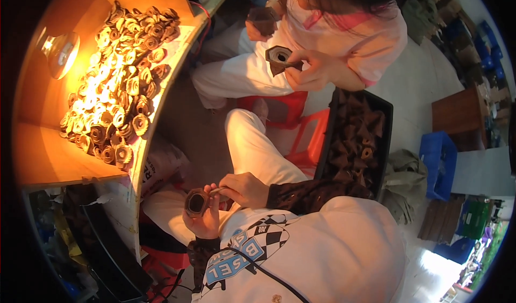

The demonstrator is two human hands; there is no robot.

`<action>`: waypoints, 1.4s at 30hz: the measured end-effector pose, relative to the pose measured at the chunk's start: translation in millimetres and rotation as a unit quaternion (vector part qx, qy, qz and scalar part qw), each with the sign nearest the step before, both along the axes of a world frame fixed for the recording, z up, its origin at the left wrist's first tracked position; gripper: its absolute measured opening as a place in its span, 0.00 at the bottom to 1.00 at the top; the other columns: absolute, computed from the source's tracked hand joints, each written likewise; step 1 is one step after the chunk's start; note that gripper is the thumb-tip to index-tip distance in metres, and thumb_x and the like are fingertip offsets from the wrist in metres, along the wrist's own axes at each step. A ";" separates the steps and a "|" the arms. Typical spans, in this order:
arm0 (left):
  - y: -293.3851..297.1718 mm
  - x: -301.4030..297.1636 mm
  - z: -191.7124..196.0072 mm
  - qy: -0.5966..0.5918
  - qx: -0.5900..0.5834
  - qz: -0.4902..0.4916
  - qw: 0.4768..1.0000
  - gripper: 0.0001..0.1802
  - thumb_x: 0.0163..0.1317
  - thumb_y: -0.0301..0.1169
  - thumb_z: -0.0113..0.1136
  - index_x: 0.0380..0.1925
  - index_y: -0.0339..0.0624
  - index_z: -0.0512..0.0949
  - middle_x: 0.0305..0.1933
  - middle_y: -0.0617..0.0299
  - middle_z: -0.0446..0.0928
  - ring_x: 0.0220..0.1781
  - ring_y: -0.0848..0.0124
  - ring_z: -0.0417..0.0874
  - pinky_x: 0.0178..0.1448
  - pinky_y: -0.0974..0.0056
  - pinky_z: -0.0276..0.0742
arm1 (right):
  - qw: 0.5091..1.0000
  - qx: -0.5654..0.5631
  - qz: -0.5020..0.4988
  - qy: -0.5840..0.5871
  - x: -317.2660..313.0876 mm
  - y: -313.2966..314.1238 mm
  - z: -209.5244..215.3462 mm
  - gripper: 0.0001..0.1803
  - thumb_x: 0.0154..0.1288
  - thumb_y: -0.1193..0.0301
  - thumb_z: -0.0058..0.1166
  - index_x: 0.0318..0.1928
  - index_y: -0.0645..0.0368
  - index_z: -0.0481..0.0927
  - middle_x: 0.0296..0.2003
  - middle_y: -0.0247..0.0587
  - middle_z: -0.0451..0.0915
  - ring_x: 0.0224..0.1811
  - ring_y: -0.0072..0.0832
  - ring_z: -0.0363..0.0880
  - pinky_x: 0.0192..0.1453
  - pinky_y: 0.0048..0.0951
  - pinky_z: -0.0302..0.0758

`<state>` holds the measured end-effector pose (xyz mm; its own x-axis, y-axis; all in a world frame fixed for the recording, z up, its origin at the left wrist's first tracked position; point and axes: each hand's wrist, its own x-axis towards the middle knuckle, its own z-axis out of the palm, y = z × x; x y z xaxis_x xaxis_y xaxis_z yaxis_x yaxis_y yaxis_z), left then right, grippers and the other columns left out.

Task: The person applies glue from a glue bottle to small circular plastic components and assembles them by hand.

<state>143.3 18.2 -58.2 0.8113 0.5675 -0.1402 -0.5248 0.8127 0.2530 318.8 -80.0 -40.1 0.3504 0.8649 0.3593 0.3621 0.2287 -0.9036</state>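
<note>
Lamp-lit bench [64, 158] carries a heap of rolled brown cones [115, 82]. Left hand [207, 219] grips one cone [196, 202]; right hand [244, 189] pinches its edge, apparently shaping it, which needs careful turning.

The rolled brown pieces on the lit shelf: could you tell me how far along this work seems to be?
A large heap of rolled brown pieces already lies under the lamp. The left hand holds one rolled piece while the right hand works at its edge. The black tray still holds many dark folded pieces, so plenty appears left.
</note>
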 end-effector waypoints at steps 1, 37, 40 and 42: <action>0.6 -0.8 -0.2 -0.005 -0.002 -0.003 1.000 0.38 0.57 0.46 0.63 0.61 0.33 0.64 0.66 0.37 0.59 0.72 0.44 0.53 0.72 0.47 0.60 | 1.000 0.006 0.005 -0.006 -0.6 1.6 -0.4 0.06 0.61 0.75 0.56 0.36 0.64 0.75 0.29 0.46 0.77 0.28 0.42 0.79 0.31 0.34 0.75; 16.5 3.5 5.0 -0.011 -0.061 0.005 0.998 0.36 0.51 0.42 0.69 0.58 0.39 0.68 0.71 0.40 0.50 0.75 0.45 0.42 0.73 0.43 0.54 | 0.995 -0.010 -0.064 0.078 -0.9 1.8 -1.7 0.04 0.62 0.75 0.53 0.34 0.63 0.73 0.28 0.48 0.78 0.30 0.44 0.80 0.32 0.34 0.75; 14.3 3.1 9.6 -0.027 -0.057 -0.024 0.998 0.36 0.51 0.42 0.69 0.57 0.38 0.69 0.70 0.40 0.51 0.75 0.46 0.42 0.73 0.42 0.55 | 0.995 0.004 -0.071 0.074 -2.1 3.4 -6.4 0.05 0.61 0.75 0.54 0.36 0.63 0.74 0.28 0.47 0.79 0.30 0.42 0.81 0.33 0.33 0.75; 10.0 7.1 17.2 -0.023 -0.053 -0.034 0.998 0.36 0.51 0.42 0.69 0.57 0.38 0.69 0.70 0.40 0.52 0.75 0.46 0.42 0.73 0.42 0.55 | 0.994 0.018 -0.074 0.074 -1.4 2.8 -3.5 0.05 0.61 0.76 0.55 0.36 0.63 0.75 0.28 0.46 0.79 0.30 0.41 0.81 0.34 0.32 0.76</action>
<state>150.4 28.2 -40.9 0.8540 0.4955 -0.1587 -0.4773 0.8675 0.1401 317.3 -77.2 -43.7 0.5238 0.7877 0.3243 0.2580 0.2161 -0.9417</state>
